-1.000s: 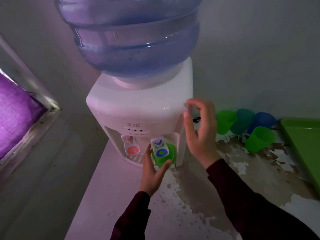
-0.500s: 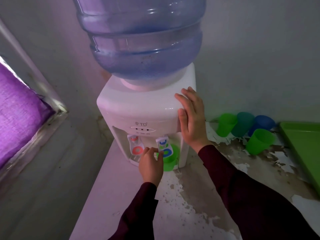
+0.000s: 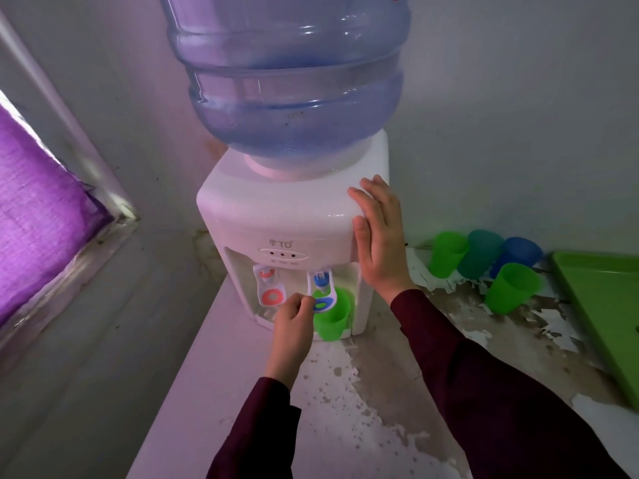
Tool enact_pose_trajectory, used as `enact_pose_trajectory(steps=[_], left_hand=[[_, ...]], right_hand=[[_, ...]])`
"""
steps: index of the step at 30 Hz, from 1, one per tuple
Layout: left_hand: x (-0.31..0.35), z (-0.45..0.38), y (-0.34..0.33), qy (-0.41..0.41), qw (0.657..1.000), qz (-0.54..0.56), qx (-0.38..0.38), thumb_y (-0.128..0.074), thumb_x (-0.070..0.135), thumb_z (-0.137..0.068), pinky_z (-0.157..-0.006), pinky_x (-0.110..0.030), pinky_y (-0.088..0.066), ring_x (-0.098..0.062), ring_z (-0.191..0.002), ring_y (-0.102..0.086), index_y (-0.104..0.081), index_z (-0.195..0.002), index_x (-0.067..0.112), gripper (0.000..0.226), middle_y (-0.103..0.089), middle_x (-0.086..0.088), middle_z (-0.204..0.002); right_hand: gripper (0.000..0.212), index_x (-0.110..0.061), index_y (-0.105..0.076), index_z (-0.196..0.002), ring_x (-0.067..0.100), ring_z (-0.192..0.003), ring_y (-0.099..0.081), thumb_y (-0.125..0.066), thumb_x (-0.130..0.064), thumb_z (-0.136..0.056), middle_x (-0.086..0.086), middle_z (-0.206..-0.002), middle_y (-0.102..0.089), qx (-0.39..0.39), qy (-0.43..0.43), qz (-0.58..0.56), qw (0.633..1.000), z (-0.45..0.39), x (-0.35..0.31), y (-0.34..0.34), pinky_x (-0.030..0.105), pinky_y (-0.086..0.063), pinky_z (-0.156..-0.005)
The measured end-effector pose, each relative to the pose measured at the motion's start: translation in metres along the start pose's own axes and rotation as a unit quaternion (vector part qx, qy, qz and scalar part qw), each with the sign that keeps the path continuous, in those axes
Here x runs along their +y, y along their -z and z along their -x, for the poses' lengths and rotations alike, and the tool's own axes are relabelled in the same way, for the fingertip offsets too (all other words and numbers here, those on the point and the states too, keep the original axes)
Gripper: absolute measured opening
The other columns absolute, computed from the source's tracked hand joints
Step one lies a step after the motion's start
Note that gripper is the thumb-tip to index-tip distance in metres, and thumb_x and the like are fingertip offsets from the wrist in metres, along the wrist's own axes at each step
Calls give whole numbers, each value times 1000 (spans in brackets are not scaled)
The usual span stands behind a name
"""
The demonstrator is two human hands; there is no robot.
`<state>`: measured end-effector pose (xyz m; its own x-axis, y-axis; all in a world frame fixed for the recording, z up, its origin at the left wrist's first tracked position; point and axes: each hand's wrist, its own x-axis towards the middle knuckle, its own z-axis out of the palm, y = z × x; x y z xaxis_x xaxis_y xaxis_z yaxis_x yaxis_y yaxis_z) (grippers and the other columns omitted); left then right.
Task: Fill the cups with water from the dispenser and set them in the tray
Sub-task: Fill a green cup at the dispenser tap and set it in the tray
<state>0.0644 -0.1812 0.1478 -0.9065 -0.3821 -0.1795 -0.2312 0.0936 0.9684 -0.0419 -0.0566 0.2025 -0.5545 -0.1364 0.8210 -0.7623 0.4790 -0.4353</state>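
A white dispenser [image 3: 276,216] with a large blue water bottle [image 3: 290,81] stands on the counter. A green cup [image 3: 333,318] sits under its blue tap lever [image 3: 323,295]. My left hand [image 3: 292,326] has curled fingers that pinch the left edge of the blue lever. My right hand [image 3: 378,236] rests flat with straight fingers on the dispenser's right top corner. Several empty cups stand to the right: a green one [image 3: 446,254], a teal one [image 3: 479,259], a blue one [image 3: 518,252] and a front green one [image 3: 510,288]. The green tray [image 3: 605,305] lies at the far right.
A red tap lever [image 3: 269,286] hangs left of the blue one. The counter [image 3: 363,392] has peeling, patchy paint and its left edge drops off beside my left arm. A purple curtain [image 3: 38,209] covers a window at the left. A grey wall stands behind.
My left hand let go of the green cup's side and curled onto the blue lever. My right hand moved from the air onto the dispenser's right corner and stays there.
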Motion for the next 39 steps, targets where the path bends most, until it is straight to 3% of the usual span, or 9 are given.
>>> enact_pose_trajectory(steps=[4,9,39], left_hand=[[-2,4,0,3,999,52,-11,-46,17,-94,-48,-25,-21,-12,-53,-26,-52,-82,7,17,-30,0,-61],[-1,6,4,10,997,71,-21,-47,18,-96,-43,-17,-25,-9,-49,-29,-56,-88,3,19,-34,2,-59],[1,11,3,35,993,105,-33,-44,17,-98,-43,-16,-26,-7,-47,-30,-60,-83,8,24,-33,3,-57]], right_hand=[[47,2,-57,-125,32,-135,-36,-27,-27,-103,21,-133,-51,3,0,2,1000,0,1,-1,47,-33,-112],[47,1,-57,-124,31,-135,-36,-27,-27,-102,21,-132,-51,10,1,2,1000,1,3,-4,50,-35,-110],[49,0,-58,-124,30,-134,-37,-25,-30,-103,20,-132,-52,22,2,11,1000,0,5,-5,38,-31,-112]])
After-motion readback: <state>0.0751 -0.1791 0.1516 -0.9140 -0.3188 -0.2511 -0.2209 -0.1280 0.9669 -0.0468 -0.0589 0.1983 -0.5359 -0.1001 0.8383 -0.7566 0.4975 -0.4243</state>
